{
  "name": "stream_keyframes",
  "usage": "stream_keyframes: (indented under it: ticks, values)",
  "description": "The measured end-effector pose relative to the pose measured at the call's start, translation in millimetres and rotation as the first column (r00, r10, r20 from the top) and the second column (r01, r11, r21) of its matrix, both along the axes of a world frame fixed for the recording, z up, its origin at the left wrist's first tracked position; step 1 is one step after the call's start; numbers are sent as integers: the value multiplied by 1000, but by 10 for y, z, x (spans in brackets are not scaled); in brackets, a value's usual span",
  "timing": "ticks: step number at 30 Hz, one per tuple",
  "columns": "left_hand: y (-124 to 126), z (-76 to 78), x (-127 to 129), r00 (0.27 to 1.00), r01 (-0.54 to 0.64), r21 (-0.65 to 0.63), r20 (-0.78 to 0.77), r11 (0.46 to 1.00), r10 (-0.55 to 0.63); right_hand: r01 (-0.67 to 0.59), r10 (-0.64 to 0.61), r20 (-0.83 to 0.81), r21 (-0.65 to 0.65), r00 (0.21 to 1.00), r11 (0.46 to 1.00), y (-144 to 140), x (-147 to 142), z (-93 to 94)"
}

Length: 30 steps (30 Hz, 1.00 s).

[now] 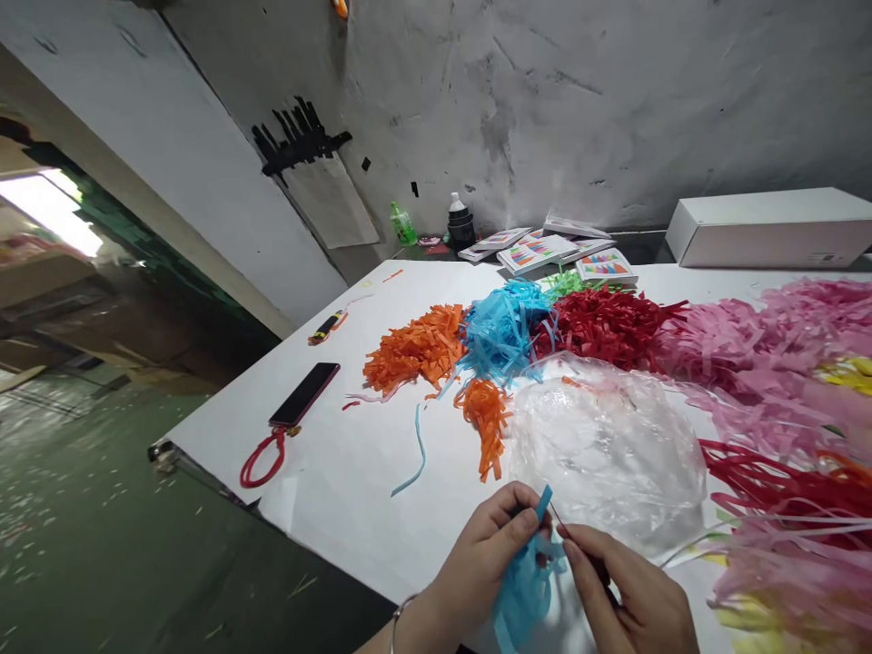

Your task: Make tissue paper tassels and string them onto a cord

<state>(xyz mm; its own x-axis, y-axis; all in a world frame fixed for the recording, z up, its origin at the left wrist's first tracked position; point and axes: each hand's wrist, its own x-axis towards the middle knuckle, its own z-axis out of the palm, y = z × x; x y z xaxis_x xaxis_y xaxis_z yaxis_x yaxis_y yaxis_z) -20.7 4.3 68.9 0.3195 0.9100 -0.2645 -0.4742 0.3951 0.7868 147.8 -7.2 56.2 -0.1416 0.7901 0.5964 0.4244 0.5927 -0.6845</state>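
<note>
My left hand (496, 538) is closed on a blue tissue-paper tassel (523, 595), pinching its top between thumb and fingers; the fringe hangs below. Close on its right, my right hand (623, 581) is closed on a thin needle-like tool (557, 516), whose tip points up toward the tassel's top. I cannot tell whether the tip touches the paper. Beyond my left hand, an orange tassel (485, 422) lies on the white table (354, 518). A crumpled clear plastic bag (613, 445) is spread out past my right hand.
Orange (417, 345), blue (502, 327), red (609, 327) and pink paper fringe (756, 336) is heaped across the table. Red strips (769, 477) lie at right. A phone (304, 395) and a cutter (325, 327) are at left. Packets (538, 252) and a white box (769, 227) stand behind.
</note>
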Motion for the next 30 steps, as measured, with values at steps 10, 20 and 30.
stream_keyframes:
  ticks: [10, 20, 30]
  values:
    - [-1, -71, -30, 978, -9, 145, -203, 989, 39, -26, 28, 124, -18, 992, 999, -7, 25, 10]
    - [-8, -63, -62, 820, 165, 369, -567, 915, 80, -7, 18, 48, -217, 999, 976, -37, 9, -1]
    - [14, -46, -97, 784, 186, 379, -613, 907, 95, -27, -159, -274, -570, 948, 821, -133, -139, -55]
